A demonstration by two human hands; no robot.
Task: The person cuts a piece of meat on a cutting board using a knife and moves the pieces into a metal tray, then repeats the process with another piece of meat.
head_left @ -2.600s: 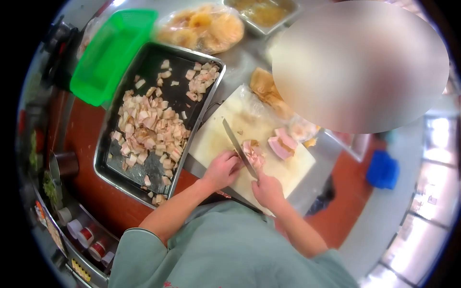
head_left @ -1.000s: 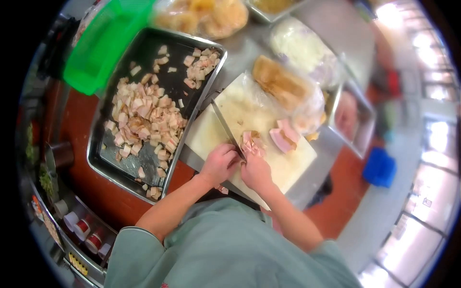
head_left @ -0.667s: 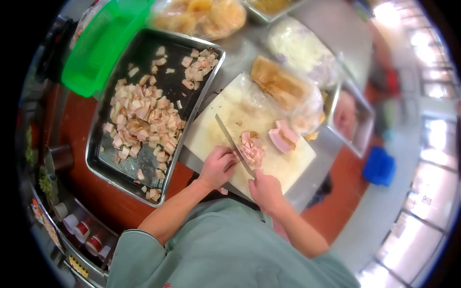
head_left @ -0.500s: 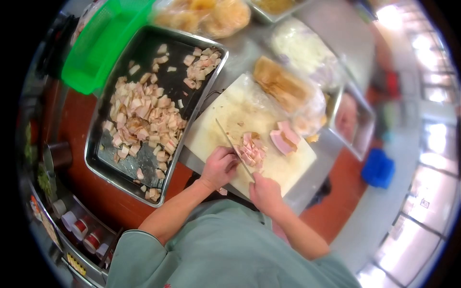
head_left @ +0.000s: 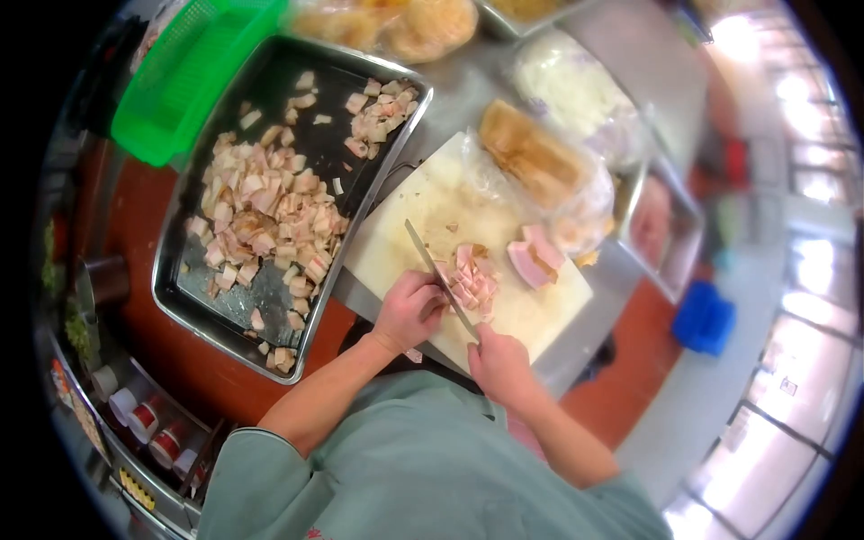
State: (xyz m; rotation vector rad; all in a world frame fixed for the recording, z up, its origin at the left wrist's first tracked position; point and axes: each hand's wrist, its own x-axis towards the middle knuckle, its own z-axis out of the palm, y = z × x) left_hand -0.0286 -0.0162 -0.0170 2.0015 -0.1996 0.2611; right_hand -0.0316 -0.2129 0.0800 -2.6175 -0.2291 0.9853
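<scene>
My right hand [head_left: 501, 363] is wrapped round the handle of a kitchen knife [head_left: 439, 274], whose blade points away across the white cutting board [head_left: 396, 241]. My left hand [head_left: 409, 311] is curled close against the left side of the blade; its fingers are closed and what they hold, if anything, is hidden. Chopped pieces of pale pink, fatty meat [head_left: 472, 279] lie in a small heap just right of the blade. A larger slab of the same meat [head_left: 533, 258] rests farther right on the board.
Left of the board stands a dark metal tray [head_left: 216, 337] with many diced meat pieces. Behind it is a green plastic basket [head_left: 157, 135]. Plastic-bagged food [head_left: 531, 157] lies at the board's far edge. A metal pan with meat [head_left: 673, 261] stands at right, near a blue container [head_left: 705, 318].
The view has shifted slightly, and the tray appears a little farther up and left. My hands, the knife and the meat on the board look almost the same.
</scene>
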